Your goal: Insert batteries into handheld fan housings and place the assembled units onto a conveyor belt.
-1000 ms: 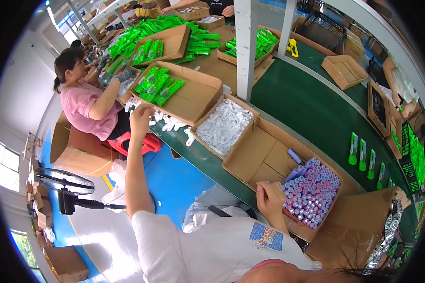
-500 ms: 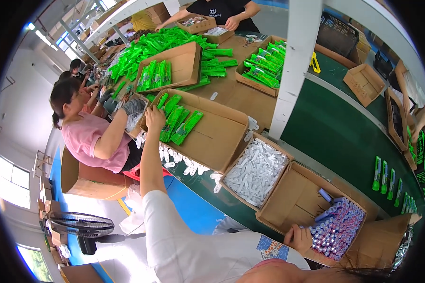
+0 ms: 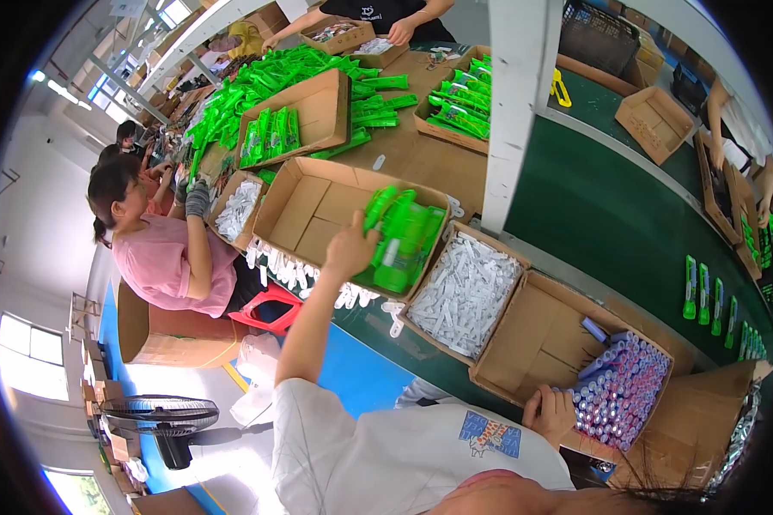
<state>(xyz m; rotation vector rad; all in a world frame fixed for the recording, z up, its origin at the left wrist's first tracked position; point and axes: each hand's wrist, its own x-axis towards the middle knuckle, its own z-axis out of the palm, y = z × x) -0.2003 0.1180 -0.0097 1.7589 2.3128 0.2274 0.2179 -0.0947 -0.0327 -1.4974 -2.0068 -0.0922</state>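
Observation:
My left hand [image 3: 350, 247] is at the left end of a bunch of bright green plastic packets [image 3: 406, 245] in a shallow cardboard tray [image 3: 305, 206]. Its fingers look stretched out against the packets, which are smeared by motion at the tray's right end. My right hand [image 3: 551, 415] has its fingers curled over the near rim of a carton [image 3: 511, 343]. Close beside it, purple cylinders [image 3: 623, 390] with thin wires fill that carton's right part. Between the two boxes stands a carton of small white plastic pieces [image 3: 464, 296].
A tilted tray of green packets [image 3: 270, 136] stands beyond, before a heap of loose ones [image 3: 292, 81]. A white post [image 3: 511, 129] rises by the green belt [image 3: 601, 206]. To the left sits a co-worker in pink [image 3: 167, 257]; white pieces [image 3: 283, 268] lie along the near edge.
My left hand and the green packets have moved right, from the tray's left end to its right end. The co-worker's gloved hand has drawn back from the small white-piece box. My right hand stays put.

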